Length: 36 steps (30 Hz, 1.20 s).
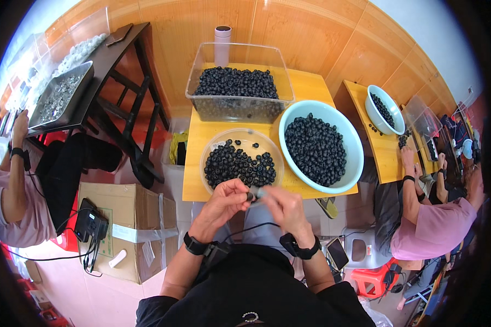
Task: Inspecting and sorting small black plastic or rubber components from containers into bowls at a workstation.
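Note:
At the near edge of the table, my left hand pinches a small round black piece between thumb and fingertips. My right hand is right beside it, its fingers curled and blurred by motion. A small greyish-teal bit shows at its fingertips, too smeared to name. Just beyond my hands is a round clear tray with loose black bead-like pieces, some showing a hole. To its right, a pale blue basin holds a heap of the same pieces. Behind the tray stands a clear rectangular bin, partly filled with them.
A pink bottle stands behind the bin on the yellow table. To my left are a taped cardboard box and a dark table with a metal tray. Other people sit left and right; another basin is at the right.

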Motion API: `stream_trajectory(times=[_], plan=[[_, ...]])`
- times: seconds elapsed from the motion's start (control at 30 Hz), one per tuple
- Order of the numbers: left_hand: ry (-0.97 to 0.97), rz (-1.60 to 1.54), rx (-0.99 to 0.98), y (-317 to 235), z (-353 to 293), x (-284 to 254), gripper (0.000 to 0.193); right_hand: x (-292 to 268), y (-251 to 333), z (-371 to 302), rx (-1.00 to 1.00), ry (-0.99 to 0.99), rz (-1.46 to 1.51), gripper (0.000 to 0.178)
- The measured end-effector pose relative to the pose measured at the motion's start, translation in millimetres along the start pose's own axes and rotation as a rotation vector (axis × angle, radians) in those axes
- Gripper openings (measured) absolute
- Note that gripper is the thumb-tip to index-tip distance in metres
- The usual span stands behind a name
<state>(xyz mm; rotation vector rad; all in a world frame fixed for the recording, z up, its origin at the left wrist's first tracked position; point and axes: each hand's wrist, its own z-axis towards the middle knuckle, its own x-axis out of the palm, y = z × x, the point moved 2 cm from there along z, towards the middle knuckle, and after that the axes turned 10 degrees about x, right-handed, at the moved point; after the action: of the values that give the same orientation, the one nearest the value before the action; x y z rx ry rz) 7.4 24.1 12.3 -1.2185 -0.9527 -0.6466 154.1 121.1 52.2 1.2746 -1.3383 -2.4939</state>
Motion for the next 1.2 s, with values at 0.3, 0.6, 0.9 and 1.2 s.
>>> stream_trajectory(times=[0.3,0.6,0.9,1.2], plan=[[0.009,0.038,0.052,-7.4,-1.2,2.4,0.010,-14.8,0.8,-2.1,0.215,0.004,0.190,0.018],[-0.055,-0.004,0.028,-4.0,-0.5,2.5,0.014,-14.2,32.7,-3.7,-0.015,0.088,0.072,0.016],[-0.034,-0.004,0.013,-1.4,-2.3,1.0,0.014,-5.7,17.2,-2.9,0.023,-0.019,0.060,0.014],[-0.056,0.105,-0.108,7.4,-8.0,-4.1,0.024,-7.8,26.8,-6.2,0.068,0.131,0.273,0.027]])
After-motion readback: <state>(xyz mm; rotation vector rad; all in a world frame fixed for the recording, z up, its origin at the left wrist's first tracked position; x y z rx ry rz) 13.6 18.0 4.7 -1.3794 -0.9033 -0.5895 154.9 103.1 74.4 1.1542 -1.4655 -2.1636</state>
